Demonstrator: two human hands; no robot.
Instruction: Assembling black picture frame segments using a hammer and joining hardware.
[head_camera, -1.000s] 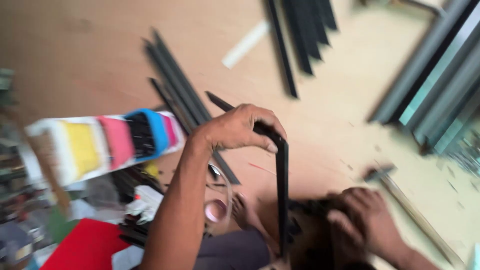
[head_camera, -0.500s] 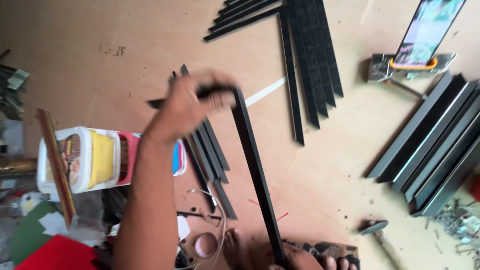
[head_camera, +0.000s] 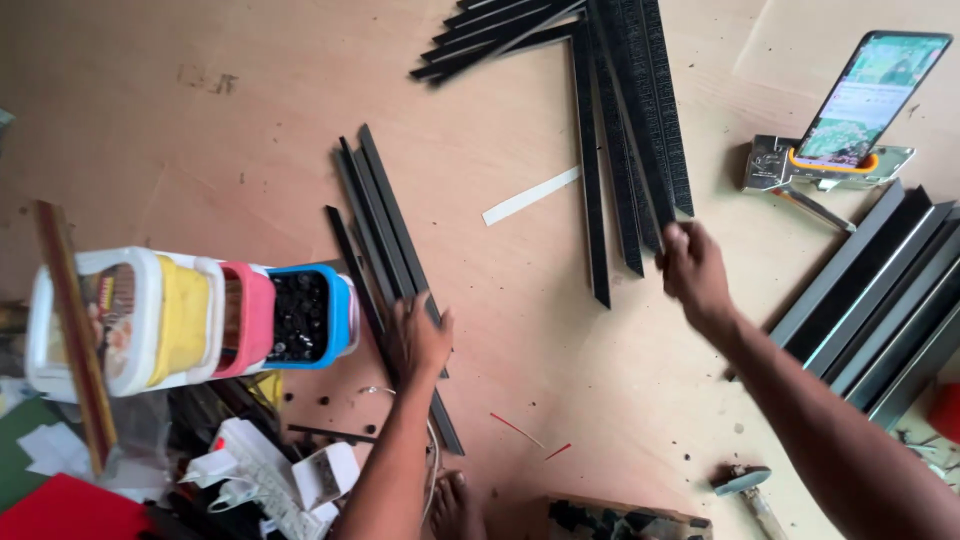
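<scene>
Head view: I read this as sorting frame strips. My left hand lies flat, fingers together, on the near strips. My right hand reaches the far strips, fingers curled at their ends — a grip I cannot confirm. Next it needs a firm pinch on one strip. Half a second ago the left held a long strip upright — now it is down.

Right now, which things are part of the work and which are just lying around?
In use:
left hand on the near black strips
right hand at the far black strips

Lying about:
phone
stapler
tubs
white strip
hammer
</scene>
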